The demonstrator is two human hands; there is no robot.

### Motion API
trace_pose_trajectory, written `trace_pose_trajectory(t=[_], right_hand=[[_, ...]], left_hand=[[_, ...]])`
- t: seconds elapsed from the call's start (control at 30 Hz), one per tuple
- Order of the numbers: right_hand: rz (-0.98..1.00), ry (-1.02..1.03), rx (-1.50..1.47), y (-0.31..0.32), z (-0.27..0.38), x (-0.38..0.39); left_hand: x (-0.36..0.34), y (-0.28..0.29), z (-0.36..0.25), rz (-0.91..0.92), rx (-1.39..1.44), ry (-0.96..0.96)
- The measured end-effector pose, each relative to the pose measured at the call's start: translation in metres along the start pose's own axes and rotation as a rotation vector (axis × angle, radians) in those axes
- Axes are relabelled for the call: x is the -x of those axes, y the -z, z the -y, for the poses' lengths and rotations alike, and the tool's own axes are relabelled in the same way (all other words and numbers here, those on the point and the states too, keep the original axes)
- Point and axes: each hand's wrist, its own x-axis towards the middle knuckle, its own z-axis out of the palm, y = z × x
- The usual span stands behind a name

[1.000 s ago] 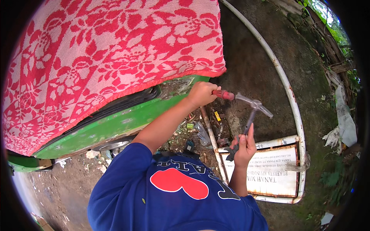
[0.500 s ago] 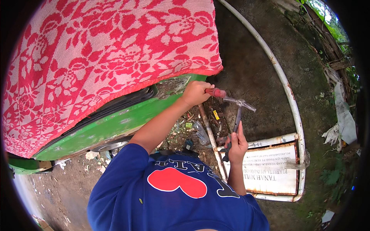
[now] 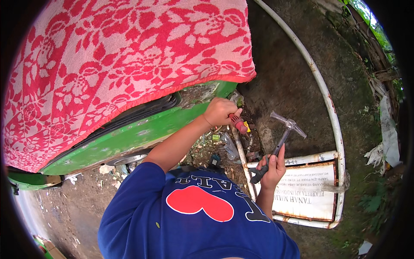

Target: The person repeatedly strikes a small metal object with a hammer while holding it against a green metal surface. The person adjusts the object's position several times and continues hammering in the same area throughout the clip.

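Observation:
My left hand (image 3: 221,112) is closed round a screwdriver with a red ribbed handle (image 3: 239,124), beside the green car body (image 3: 129,136). The butt of the handle points toward my right; its shaft is hidden behind my fingers. In my right hand (image 3: 272,167) is a hammer (image 3: 290,124), gripped along its dark handle with the head up. The metal head is long and narrow, and it stands apart from the screwdriver handle. A red and pink flowered blanket (image 3: 142,52) drapes over the top of the car body.
A white, rusty tube frame (image 3: 321,86) curves along the right, with a printed white sign panel (image 3: 304,190) near my right forearm. Rubble and litter (image 3: 230,146) lie on the ground between my hands. Torn pale sheeting (image 3: 388,129) hangs at the far right.
The hammer head has swung away from the screwdriver handle, to the right. My right hand has moved slightly right and nearer, and my left hand sits a little lower in the picture.

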Motion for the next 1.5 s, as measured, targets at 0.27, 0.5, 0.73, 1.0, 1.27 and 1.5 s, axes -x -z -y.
trace_pose_trajectory(t=[0.27,0.5,0.73,1.0,1.27,1.5], right_hand=[[-0.006,-0.040,0.004,0.004,-0.003,0.001],[-0.006,-0.059,-0.007,-0.001,0.002,0.002],[0.000,0.094,0.015,-0.005,0.031,-0.006],[0.099,0.041,0.350,-0.012,0.005,0.003],[-0.069,0.171,-0.067,-0.006,0.016,0.003],[0.009,0.000,0.017,0.001,-0.001,0.012]], left_hand=[[-0.008,0.001,-0.001,0.072,-0.030,0.079],[-0.020,0.002,-0.002,0.139,-0.002,0.199],[-0.026,-0.005,0.002,0.021,0.021,0.248],[-0.021,-0.005,0.008,0.127,-0.034,0.348],[-0.013,-0.010,0.004,0.103,-0.014,0.238],[0.007,-0.009,0.002,0.061,0.009,0.063]])
